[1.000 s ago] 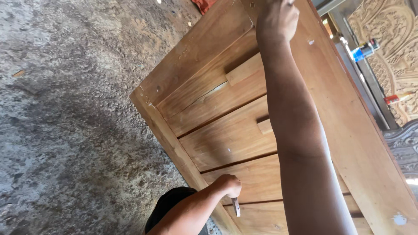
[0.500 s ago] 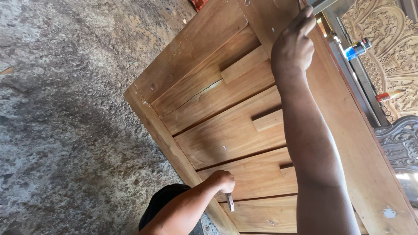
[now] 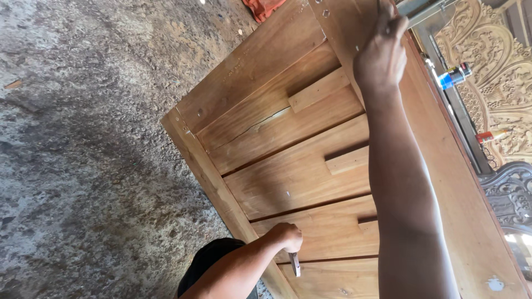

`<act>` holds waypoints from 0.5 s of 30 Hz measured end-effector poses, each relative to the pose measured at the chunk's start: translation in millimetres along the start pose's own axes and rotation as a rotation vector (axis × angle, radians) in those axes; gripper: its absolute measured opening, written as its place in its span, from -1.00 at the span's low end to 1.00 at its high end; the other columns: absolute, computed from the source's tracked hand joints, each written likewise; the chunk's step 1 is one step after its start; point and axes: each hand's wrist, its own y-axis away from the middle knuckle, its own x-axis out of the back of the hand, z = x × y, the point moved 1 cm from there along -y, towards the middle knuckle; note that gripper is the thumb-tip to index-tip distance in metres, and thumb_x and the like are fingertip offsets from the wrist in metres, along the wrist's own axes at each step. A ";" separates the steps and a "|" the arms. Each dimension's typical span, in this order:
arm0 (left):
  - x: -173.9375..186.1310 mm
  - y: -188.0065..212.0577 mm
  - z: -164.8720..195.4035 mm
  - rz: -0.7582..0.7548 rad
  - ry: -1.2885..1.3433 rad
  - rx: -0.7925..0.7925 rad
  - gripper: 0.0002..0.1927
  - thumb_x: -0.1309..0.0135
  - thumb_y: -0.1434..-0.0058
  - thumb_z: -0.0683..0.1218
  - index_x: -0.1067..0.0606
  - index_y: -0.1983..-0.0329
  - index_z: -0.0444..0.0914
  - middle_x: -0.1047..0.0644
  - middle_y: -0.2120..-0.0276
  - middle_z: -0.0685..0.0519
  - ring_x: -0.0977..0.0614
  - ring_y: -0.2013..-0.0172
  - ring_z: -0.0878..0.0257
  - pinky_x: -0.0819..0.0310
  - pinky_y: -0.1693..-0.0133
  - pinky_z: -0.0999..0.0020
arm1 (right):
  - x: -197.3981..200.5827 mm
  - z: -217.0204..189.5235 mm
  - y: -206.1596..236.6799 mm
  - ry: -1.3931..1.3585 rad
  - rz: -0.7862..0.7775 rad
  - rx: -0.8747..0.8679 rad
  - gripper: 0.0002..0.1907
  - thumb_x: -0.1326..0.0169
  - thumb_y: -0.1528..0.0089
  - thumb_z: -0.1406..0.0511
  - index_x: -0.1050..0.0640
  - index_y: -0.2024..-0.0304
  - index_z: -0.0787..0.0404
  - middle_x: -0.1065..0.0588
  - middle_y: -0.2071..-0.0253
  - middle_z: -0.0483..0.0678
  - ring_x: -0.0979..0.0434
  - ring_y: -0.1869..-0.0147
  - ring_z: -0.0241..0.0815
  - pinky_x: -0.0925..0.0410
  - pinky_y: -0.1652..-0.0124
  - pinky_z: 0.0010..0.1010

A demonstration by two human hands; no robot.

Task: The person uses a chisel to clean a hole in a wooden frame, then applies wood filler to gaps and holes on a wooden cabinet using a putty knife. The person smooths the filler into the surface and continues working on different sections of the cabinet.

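Head view: the left hand [image 3: 286, 237] is closed around a small metal tool [image 3: 295, 264], its tip pointing down against the lower slats of the wooden panel [image 3: 288, 177], which lies tilted over the concrete floor [image 3: 83, 138]. The right hand [image 3: 382, 55] curls over the panel's far rail, apparently steadying it (what it grips beyond the edge is hidden). Working on a slat seems the step in hand; next calls for firm bracing.

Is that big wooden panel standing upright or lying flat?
Cannot tell for sure. The wooden panel has one edge by the concrete floor, and the right hand grips its far edge.
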 end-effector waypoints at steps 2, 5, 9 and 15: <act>2.1 1.4 0.1 0.006 0.000 -0.003 -0.79 -0.06 -0.16 -0.13 -0.68 0.28 -0.27 -0.67 0.17 -0.11 -0.68 0.13 -0.01 -0.58 0.13 0.09 | -3.6 -18.4 -18.4 0.042 -0.037 -0.046 -0.24 -0.02 -0.28 0.51 -0.10 -0.51 0.28 -0.24 -0.24 0.36 -0.57 0.10 0.42 -0.46 0.11 0.14; 5.7 5.6 -0.5 0.014 0.003 -0.008 -0.79 -0.06 -0.16 -0.12 -0.68 0.28 -0.28 -0.67 0.17 -0.12 -0.68 0.13 -0.02 -0.58 0.13 0.09 | -6.7 -48.0 -42.2 0.087 0.047 0.002 -0.29 -0.06 -0.18 0.50 -0.15 -0.36 0.45 -0.19 -0.29 0.42 -0.59 0.18 0.38 -0.48 0.19 0.07; 9.2 10.9 -3.0 0.022 0.006 -0.005 -0.79 -0.06 -0.17 -0.12 -0.67 0.28 -0.28 -0.66 0.17 -0.13 -0.68 0.14 -0.02 -0.58 0.13 0.09 | -10.3 -74.5 -67.7 0.190 0.015 -0.058 -0.56 -0.07 -0.23 0.40 -0.35 -0.12 0.54 -0.25 -0.19 0.38 -0.62 0.17 0.28 -0.51 0.23 -0.04; 11.0 15.8 -7.4 0.027 -0.002 -0.011 -0.79 -0.06 -0.17 -0.11 -0.67 0.27 -0.28 -0.66 0.17 -0.14 -0.68 0.14 -0.03 -0.58 0.12 0.09 | -9.4 -72.8 -69.1 0.309 0.031 -0.135 -0.73 -0.05 -0.33 0.35 -0.48 0.00 0.44 -0.33 -0.11 0.30 -0.65 0.19 0.22 -0.55 0.27 -0.17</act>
